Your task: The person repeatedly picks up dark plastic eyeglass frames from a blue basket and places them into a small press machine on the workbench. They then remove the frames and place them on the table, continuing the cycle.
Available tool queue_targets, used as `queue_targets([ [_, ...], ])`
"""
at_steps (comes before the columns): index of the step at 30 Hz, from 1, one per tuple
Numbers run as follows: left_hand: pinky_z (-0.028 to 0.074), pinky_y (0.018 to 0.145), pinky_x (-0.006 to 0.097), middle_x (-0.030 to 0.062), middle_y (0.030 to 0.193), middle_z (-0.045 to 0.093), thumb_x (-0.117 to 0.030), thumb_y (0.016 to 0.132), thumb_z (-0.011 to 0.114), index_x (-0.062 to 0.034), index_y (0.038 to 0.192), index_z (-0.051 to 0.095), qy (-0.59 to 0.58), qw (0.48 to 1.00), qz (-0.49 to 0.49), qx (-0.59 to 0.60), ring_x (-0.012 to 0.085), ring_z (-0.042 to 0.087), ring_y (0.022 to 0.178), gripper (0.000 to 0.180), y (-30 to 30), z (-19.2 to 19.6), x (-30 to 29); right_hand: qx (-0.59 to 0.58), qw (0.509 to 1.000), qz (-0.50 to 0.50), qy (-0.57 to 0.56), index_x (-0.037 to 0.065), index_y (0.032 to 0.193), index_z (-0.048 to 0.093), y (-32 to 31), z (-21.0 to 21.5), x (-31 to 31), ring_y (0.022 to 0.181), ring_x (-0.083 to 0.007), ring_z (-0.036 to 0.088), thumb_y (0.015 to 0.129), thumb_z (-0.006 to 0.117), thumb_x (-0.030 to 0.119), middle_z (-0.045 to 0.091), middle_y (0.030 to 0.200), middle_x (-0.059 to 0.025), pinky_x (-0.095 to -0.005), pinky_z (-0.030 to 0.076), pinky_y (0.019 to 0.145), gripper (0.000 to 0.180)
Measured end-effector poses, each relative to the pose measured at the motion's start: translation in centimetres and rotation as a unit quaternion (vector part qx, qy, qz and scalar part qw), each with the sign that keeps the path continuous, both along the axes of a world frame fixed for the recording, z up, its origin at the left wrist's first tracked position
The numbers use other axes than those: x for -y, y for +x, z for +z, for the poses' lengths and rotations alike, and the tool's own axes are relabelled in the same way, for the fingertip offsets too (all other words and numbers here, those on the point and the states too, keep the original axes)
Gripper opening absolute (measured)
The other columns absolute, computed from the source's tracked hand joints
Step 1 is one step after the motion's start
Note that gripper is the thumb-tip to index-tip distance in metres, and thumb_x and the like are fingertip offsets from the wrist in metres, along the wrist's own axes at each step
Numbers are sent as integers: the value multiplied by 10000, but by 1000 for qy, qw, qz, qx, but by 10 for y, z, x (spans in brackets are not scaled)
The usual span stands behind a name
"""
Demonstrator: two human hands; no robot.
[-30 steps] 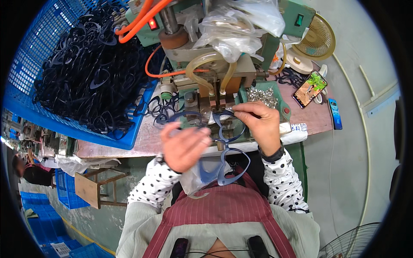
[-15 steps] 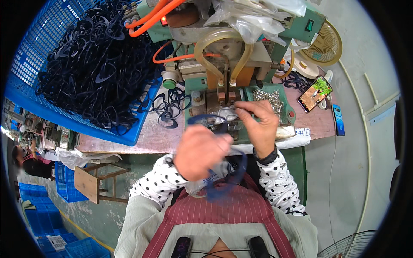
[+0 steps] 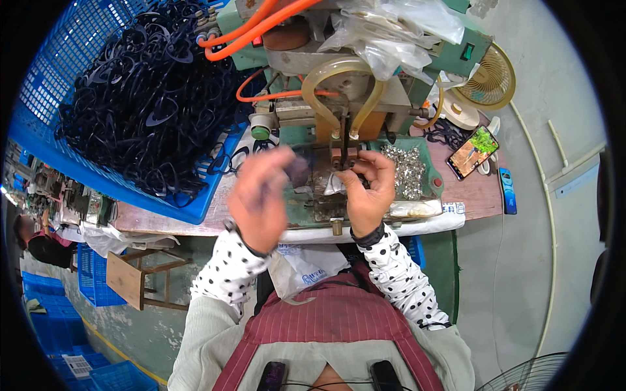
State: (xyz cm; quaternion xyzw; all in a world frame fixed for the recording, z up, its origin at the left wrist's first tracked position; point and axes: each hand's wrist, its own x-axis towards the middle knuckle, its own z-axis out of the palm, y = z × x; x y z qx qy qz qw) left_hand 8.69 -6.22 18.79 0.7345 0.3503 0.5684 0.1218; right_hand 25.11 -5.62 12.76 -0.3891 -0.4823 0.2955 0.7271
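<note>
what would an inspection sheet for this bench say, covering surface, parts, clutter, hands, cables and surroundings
Surface: reddish table, with a green-and-grey machine on it.
Job's things: dark looped pieces heaped in a blue basket; small shiny metal pieces in a green tray.
Clutter: plastic bags on the machine's upper part; a lit phone right of the tray.
Left hand: motion-blurred; what it holds cannot be told.
Right hand: fingertips close to the machine's brown blocks; anything pinched is hidden.
Cables: orange hoses and a yellowish tube at the machine.
Surroundings: wooden stool, blue crate and another person at left; fan at right.
</note>
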Motion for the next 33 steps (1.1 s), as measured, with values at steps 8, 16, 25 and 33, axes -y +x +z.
queue_targets([
  [8, 487, 961, 457, 168, 1162, 644, 15, 793, 643, 10, 1163, 606, 167, 931, -261, -194, 295, 632, 1074, 372, 36, -44, 8, 222, 946, -228, -58, 33, 1072, 623, 94, -16, -20, 853, -207, 673, 796, 711, 67, 702, 931, -111, -344, 494, 782, 291],
  [16, 483, 974, 476, 179, 1189, 627, -4, 793, 651, 19, 1182, 603, 161, 929, -273, -190, 293, 631, 1057, 392, 30, -45, 4, 456, 840, -166, -243, 14, 1033, 639, 170, -38, 15, 816, -325, 664, 814, 693, 126, 683, 925, -176, -383, 511, 716, 252],
  [25, 410, 1048, 508, 151, 1245, 606, -90, 812, 669, -16, 1215, 584, 176, 918, -258, -245, 296, 615, 1097, 418, 31, -47, 6, 411, 876, -197, -158, 32, 873, 697, 164, -80, -15, 789, -328, 643, 802, 698, 121, 672, 837, -162, -398, 502, 722, 114],
  [33, 430, 760, 415, 125, 1108, 608, 20, 669, 604, -84, 1010, 661, 37, 918, 172, -355, 325, 547, 923, 361, -89, -99, -69, 315, 910, -244, -115, 58, 839, 683, 143, -74, -12, 724, -323, 657, 814, 690, 122, 681, 802, -138, -382, 517, 659, 69],
])
